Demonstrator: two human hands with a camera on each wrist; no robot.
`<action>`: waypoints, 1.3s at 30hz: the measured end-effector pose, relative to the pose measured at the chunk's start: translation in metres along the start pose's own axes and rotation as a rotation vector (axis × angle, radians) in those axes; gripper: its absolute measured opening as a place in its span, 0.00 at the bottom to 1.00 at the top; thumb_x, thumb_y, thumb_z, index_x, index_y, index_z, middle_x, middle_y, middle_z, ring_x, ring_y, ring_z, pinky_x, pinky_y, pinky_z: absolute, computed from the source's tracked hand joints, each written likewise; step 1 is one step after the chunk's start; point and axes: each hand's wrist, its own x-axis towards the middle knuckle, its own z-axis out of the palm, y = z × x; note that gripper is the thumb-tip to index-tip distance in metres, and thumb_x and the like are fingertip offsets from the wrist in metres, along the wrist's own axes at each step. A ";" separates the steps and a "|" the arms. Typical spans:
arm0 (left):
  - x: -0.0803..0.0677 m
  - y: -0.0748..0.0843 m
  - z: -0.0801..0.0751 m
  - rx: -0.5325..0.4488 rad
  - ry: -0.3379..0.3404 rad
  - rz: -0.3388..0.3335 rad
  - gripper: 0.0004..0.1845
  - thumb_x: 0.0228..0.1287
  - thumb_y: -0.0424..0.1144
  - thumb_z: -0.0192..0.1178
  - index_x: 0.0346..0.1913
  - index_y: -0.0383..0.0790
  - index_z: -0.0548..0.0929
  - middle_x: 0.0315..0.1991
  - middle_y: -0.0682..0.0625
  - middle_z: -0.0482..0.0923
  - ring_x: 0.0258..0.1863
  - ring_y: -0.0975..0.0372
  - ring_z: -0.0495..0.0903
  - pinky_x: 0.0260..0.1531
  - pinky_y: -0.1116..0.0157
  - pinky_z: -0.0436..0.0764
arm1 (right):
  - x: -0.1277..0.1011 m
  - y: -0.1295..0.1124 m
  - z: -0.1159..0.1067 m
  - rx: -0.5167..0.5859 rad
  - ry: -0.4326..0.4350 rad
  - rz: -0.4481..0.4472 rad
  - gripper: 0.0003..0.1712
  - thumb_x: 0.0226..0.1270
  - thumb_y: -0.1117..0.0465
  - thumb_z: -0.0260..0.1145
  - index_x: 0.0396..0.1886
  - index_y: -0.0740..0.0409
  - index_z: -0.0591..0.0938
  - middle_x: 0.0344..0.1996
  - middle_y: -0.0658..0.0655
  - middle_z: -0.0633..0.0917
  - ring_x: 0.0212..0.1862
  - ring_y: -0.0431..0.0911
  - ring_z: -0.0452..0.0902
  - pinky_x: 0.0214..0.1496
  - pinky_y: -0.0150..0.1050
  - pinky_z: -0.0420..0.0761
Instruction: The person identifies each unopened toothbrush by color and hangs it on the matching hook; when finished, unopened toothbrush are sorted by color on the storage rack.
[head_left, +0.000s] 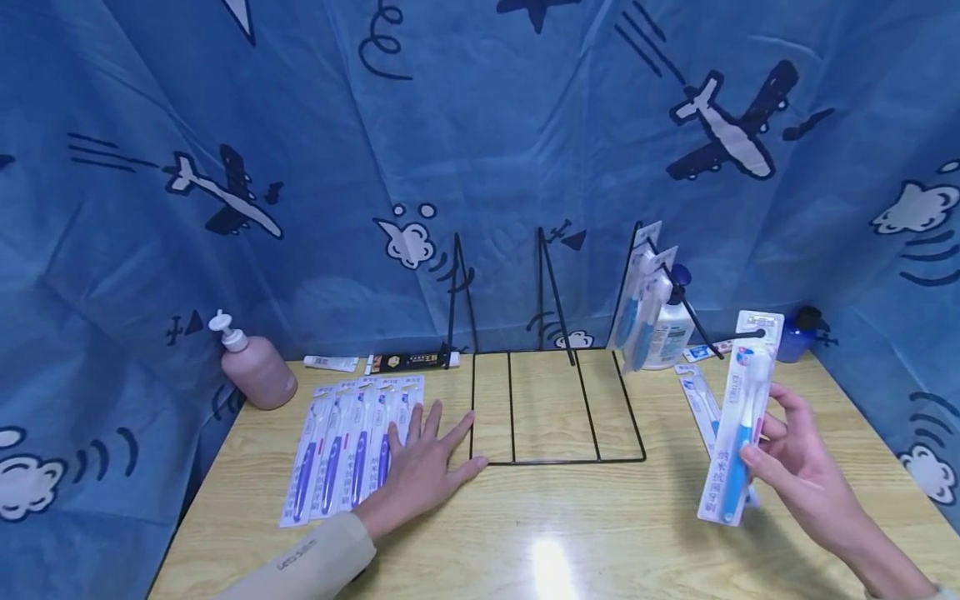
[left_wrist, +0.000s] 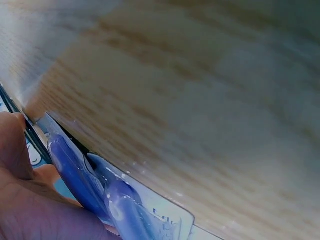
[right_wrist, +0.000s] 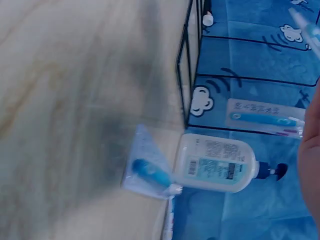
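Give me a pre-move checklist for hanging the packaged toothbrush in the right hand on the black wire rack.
1. Grip: right hand pinches the light-blue toothbrush in its clear blister pack, upright: ok.
2. Hang hole in the card top: too small to see: cannot tell.
3. Black wire rack: right hook already carries packs, left and middle hooks bare: ok.
4. Path: white pump bottle stands close behind the right hook: not ok.
5. Left hand lies flat on the row of purple toothbrush packs, beside the rack base: ok.

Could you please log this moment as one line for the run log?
left hand: flat on toothbrush packs | right hand: holds toothbrush pack | rack: two packs hung
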 end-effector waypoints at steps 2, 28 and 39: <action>0.001 0.000 0.001 -0.002 -0.002 -0.001 0.42 0.76 0.73 0.56 0.85 0.59 0.68 0.86 0.31 0.51 0.83 0.29 0.45 0.71 0.19 0.41 | -0.001 -0.005 0.001 0.001 -0.014 -0.025 0.45 0.77 0.87 0.45 0.86 0.52 0.53 0.64 0.51 0.85 0.46 0.42 0.83 0.49 0.32 0.84; 0.000 -0.002 0.002 -0.029 0.015 0.005 0.41 0.77 0.71 0.57 0.85 0.58 0.69 0.85 0.31 0.52 0.83 0.29 0.45 0.71 0.19 0.41 | 0.033 0.007 0.028 -0.167 -0.088 -0.094 0.43 0.74 0.89 0.53 0.82 0.63 0.55 0.58 0.49 0.87 0.52 0.40 0.84 0.52 0.30 0.83; -0.001 -0.001 0.000 -0.033 0.032 0.013 0.40 0.77 0.70 0.58 0.84 0.56 0.70 0.85 0.30 0.53 0.82 0.28 0.47 0.70 0.18 0.42 | 0.095 0.026 0.025 -0.237 0.037 -0.098 0.33 0.78 0.83 0.59 0.74 0.56 0.65 0.44 0.53 0.86 0.41 0.40 0.85 0.38 0.30 0.82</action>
